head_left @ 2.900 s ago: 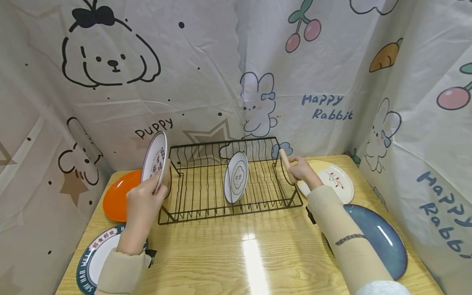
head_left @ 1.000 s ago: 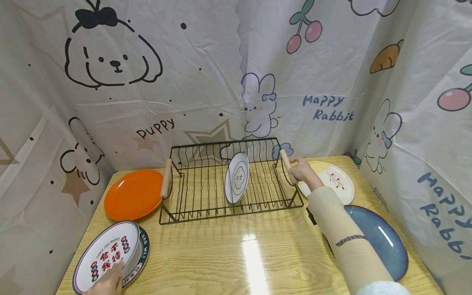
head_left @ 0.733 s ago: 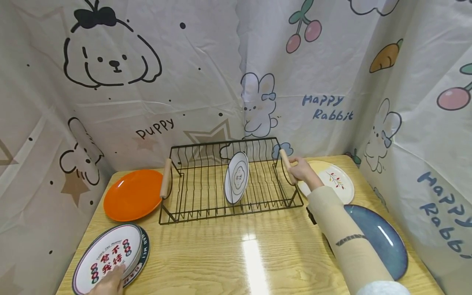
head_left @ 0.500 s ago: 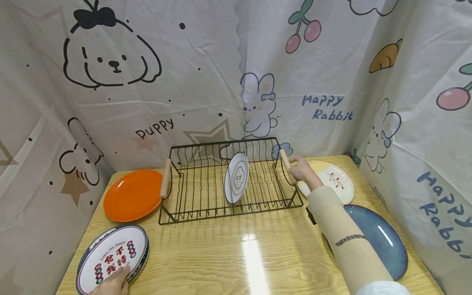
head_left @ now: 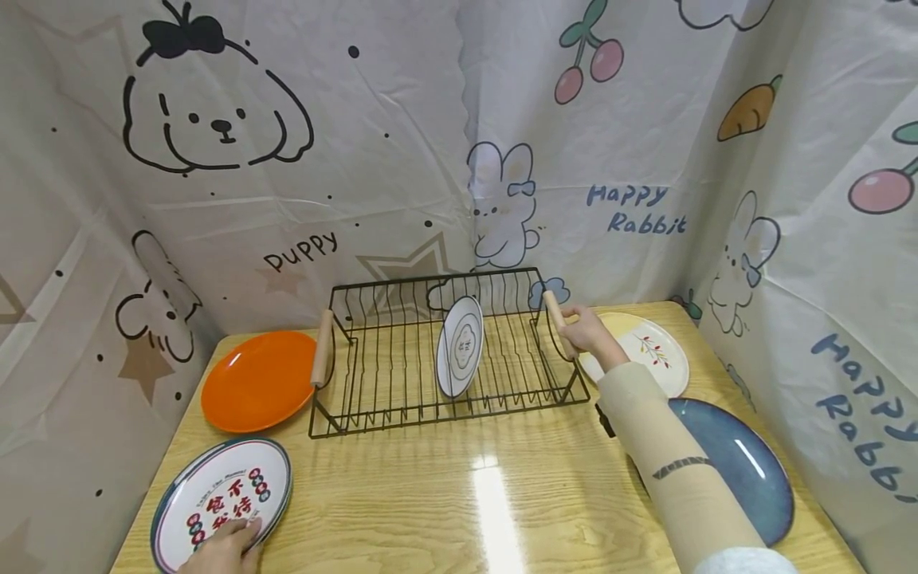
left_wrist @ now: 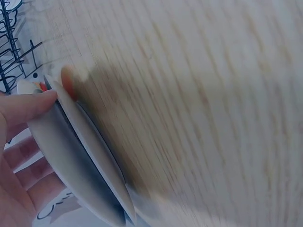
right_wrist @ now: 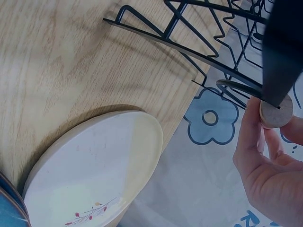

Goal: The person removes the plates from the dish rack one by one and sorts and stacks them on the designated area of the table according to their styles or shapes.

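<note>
Low at the left in the head view, my left hand [head_left: 224,548] holds the rim of a white plate with red lettering [head_left: 247,470]. This plate lies stacked over a plate with a dark green rim, now mostly covered. In the left wrist view my thumb [left_wrist: 40,103] lies along the rim and the other fingers reach over the plate's far side. My right hand [head_left: 590,331] grips the wooden handle [head_left: 559,323] at the right end of a black wire dish rack [head_left: 402,413]. One small white plate with a grey pattern [head_left: 462,347] stands upright mid-rack.
An orange plate [head_left: 258,381] lies left of the rack, beside its left wooden handle [head_left: 323,348]. Behind my right arm are a cream-and-yellow plate [head_left: 663,359] and a large blue plate [head_left: 746,470]. Printed cloth [head_left: 402,159] stands around the wooden table [head_left: 402,494].
My left hand has brought the red-lettered plate from upright by the rack's left end down onto the green-rimmed plate, then shifted it slightly right. The right hand stays on the handle.
</note>
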{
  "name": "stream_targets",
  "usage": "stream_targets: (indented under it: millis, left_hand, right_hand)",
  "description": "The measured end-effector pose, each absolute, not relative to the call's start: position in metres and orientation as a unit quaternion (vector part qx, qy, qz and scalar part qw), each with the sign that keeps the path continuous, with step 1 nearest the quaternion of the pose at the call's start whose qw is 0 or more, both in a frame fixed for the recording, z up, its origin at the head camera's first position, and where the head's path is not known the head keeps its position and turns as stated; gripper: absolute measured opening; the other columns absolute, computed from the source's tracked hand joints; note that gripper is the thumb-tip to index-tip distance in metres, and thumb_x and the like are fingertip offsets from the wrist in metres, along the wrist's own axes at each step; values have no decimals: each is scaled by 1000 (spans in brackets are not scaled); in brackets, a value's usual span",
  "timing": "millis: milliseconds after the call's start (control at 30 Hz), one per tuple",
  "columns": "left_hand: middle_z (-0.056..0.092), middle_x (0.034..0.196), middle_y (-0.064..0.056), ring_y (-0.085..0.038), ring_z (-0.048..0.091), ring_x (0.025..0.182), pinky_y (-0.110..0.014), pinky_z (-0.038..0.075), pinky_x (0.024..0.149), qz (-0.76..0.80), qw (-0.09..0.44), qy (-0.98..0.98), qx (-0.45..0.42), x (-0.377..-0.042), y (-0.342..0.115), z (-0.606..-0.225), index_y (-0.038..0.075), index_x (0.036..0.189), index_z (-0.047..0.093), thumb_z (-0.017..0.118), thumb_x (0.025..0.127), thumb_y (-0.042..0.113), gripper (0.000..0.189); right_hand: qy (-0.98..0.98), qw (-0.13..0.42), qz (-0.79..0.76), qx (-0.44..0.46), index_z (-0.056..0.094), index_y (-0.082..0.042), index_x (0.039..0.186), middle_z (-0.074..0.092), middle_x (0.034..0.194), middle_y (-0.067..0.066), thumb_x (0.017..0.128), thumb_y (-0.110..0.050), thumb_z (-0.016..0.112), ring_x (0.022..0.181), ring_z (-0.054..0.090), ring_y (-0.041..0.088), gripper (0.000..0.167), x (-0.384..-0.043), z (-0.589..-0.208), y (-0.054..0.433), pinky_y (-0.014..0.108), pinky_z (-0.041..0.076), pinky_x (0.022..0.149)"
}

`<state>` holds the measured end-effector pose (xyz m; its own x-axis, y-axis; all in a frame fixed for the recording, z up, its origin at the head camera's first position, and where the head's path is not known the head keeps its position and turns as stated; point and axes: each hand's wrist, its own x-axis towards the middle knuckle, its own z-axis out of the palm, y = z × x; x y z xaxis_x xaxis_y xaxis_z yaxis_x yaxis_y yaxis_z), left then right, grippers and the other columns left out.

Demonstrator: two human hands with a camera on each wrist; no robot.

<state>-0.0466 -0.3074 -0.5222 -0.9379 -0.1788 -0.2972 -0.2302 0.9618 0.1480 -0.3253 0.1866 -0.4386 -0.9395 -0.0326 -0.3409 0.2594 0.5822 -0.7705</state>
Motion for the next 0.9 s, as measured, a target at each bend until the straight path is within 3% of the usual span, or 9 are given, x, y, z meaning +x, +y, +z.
stream_targets:
  millis: [333,900]
  left_hand:
    - [59,97,-15,-32,59,86,-54,47,70,105,163,976,-94,-52,-309,-525,1,110,65,70,77,22,39]
    - [58,97,-18,-37,58,88,-53,47,71,120,133,980,-84,-56,-315,-530,0,107,67,74,71,24,43]
  right_hand:
    - [873,162,-455,65,35,2,135,48,115,30,91,-6,48,94,57,33,46,-326,-439,187,34,53,63]
    - [875,162,-451,63,35,3,135,49,116,30,91,-7,48,93,57,32,47,-325,-439,187,32,52,64]
